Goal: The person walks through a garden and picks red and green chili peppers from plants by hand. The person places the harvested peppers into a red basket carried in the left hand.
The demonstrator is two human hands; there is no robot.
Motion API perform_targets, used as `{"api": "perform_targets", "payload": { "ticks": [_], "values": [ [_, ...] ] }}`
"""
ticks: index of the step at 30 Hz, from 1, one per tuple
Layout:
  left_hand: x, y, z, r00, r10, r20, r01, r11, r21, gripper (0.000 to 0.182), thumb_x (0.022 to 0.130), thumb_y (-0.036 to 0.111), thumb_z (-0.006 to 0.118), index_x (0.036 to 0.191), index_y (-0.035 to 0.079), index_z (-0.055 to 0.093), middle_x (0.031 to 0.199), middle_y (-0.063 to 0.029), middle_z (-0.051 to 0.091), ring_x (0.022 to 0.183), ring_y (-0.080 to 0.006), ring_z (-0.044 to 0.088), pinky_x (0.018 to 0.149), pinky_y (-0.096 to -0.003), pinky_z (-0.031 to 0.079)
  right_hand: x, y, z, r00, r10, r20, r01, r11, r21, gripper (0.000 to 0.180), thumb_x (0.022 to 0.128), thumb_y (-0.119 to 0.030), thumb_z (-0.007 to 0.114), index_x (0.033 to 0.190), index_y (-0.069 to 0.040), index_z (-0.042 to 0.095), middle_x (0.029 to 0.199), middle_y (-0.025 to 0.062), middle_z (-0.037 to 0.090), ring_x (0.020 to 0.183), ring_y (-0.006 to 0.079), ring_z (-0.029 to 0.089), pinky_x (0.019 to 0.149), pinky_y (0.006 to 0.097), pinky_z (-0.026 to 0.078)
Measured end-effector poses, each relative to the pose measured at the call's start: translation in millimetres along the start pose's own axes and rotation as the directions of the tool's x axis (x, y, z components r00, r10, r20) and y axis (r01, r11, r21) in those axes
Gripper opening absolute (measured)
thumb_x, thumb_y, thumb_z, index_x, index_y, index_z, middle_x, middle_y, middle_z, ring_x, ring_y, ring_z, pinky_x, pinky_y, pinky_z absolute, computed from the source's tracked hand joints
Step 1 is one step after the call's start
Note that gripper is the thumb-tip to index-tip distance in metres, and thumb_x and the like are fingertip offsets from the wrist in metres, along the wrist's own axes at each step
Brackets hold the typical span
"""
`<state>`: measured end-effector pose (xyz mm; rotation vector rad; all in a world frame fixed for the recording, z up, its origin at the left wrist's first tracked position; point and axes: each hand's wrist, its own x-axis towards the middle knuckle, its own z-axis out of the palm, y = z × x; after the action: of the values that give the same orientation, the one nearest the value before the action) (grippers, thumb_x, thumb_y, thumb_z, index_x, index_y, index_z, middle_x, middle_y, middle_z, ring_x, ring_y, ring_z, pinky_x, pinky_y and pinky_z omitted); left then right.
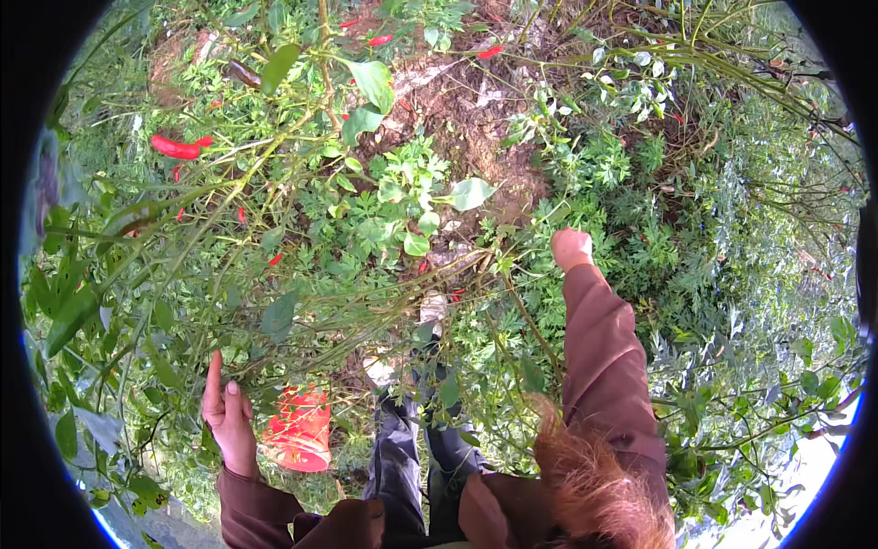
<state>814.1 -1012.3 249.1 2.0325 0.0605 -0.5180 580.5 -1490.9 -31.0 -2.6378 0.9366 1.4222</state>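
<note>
My left hand [230,415] is raised at the lower left, index finger and thumb extended and apart, beside thin green pepper stems, with nothing seen in it. My right hand [572,248] reaches forward right of centre, its fingers curled by a thin stem; whether they hold it is hidden. A large red chili pepper [176,147] hangs at the upper left, and another red chili [490,52] lies near the top middle. A red bucket [302,429] stands on the ground just right of my left hand, partly behind stems.
Long branches of a pepper plant [384,312] cross in front of my legs. Leafy weeds [610,161] cover much of the ground around bare brown soil [473,144]. More foliage [768,425] fills the lower right. My shoes and dark trousers [394,456] show below the middle.
</note>
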Motion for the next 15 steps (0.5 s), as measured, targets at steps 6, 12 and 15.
{"api": "perform_targets", "payload": {
  "ticks": [6,12,15],
  "values": [
    [-1,0,-6,0.997,-0.011,0.073,0.008,0.999,0.039,0.042,0.090,0.013,0.049,0.130,0.002,0.041,0.059,0.0040,0.041,0.047,-0.0028,0.035,0.044,-0.0183,0.030,-47,1,2,0.998,0.057,-0.005,-0.056,0.992,0.113,0.023,0.076,-0.019,0.057,0.095,-0.010,0.066,0.101,0.0122,0.064,0.094,0.0262,0.062,0.076,0.0355,0.051],
    [-11,-3,-11,0.984,-0.057,0.168,0.079,0.988,-0.131,0.041,0.088,0.007,0.053,0.129,0.010,0.045,0.074,0.0060,0.050,0.058,-0.0022,0.039,0.053,-0.0166,0.034,-91,-10,-41,0.911,0.405,0.080,-0.407,0.854,0.325,0.025,0.076,-0.021,0.057,0.095,-0.008,0.065,0.097,0.0111,0.065,0.092,0.0252,0.063,0.076,0.0335,0.052],
    [-19,13,-4,0.977,-0.113,0.183,0.140,0.981,-0.138,0.044,0.090,0.008,0.051,0.132,0.013,0.042,0.072,0.0060,0.051,0.059,-0.0021,0.039,0.056,-0.0157,0.034,-97,-3,-42,0.739,0.668,-0.086,-0.519,0.647,0.559,0.019,0.075,-0.021,0.057,0.079,-0.005,0.068,0.084,0.0142,0.066,0.072,0.0258,0.067,0.066,0.0369,0.054]
  ]
}}
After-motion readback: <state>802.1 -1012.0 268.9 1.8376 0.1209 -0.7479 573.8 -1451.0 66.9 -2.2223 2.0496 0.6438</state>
